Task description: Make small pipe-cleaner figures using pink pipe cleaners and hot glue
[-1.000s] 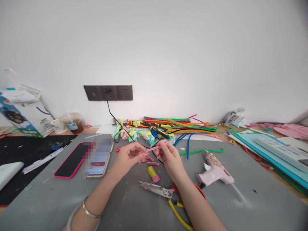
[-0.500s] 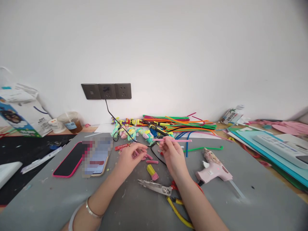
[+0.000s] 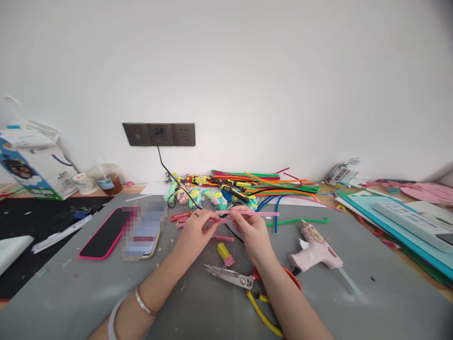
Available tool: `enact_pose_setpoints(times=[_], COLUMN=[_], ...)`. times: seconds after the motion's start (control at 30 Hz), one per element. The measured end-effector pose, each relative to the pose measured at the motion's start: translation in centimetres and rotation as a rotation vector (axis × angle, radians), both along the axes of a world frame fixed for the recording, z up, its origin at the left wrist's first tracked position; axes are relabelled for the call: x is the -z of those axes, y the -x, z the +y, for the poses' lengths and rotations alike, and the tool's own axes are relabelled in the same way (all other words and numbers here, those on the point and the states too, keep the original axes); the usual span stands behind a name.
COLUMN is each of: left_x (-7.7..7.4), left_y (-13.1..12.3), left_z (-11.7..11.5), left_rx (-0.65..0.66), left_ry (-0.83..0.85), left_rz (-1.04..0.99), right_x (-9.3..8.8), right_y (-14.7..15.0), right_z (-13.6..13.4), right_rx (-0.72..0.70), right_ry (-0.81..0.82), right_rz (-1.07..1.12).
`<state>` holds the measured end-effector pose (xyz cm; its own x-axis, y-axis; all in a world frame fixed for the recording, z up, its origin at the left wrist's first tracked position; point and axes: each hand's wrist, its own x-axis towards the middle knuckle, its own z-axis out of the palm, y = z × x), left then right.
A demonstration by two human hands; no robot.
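Observation:
My right hand [image 3: 252, 231] pinches a long pink pipe cleaner [image 3: 267, 214], which sticks out to the right of the fingers. Close beside it, my left hand [image 3: 198, 231] is closed on a short pink pipe cleaner piece [image 3: 222, 220], its tip pointing toward the right fingertips. More cut pink pieces [image 3: 225, 238] lie on the grey mat below and behind the left hand. A small yellow and pink pipe cleaner bundle [image 3: 225, 254] rests between my forearms. Scissors [image 3: 230, 276] lie just below it, their red handles partly hidden by my right forearm.
A pink glue gun [image 3: 316, 255] lies to the right, and yellow-handled pliers [image 3: 264, 311] are near the front. Two phones [image 3: 102, 233] are on the left. Behind my hands are pastel twisted pieces [image 3: 194, 196] and a pile of coloured pipe cleaners [image 3: 283, 184]. A black cable [image 3: 163, 163] crosses the mat.
My hands have come together. The left has moved right and up, now with a short pink piece in its fingers; the right has lowered slightly with the long pipe cleaner.

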<state>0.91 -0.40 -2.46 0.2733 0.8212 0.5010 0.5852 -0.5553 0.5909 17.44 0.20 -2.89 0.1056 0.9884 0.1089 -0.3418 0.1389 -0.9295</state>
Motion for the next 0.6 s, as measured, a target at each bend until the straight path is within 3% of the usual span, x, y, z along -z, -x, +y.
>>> enact_pose_setpoints(times=[0.33,0.43,0.6], left_x=[0.44,0.25,0.16], left_y=[0.27,0.23,0.19], left_z=[0.14,0.21,0.15], left_rx=[0.042,0.083,0.021], left_ry=[0.401,0.452,0.465], left_rz=[-0.465,-0.566,-0.576], right_x=[-0.23,-0.16,0.34], right_y=[0.08,0.12,0.13], right_z=[-0.4,-0.34,-0.04], right_rx=[-0.1,-0.132,-0.137], right_ry=[-0.025,-0.035,-0.079], right_rz=[-0.135,-0.134,-0.209])
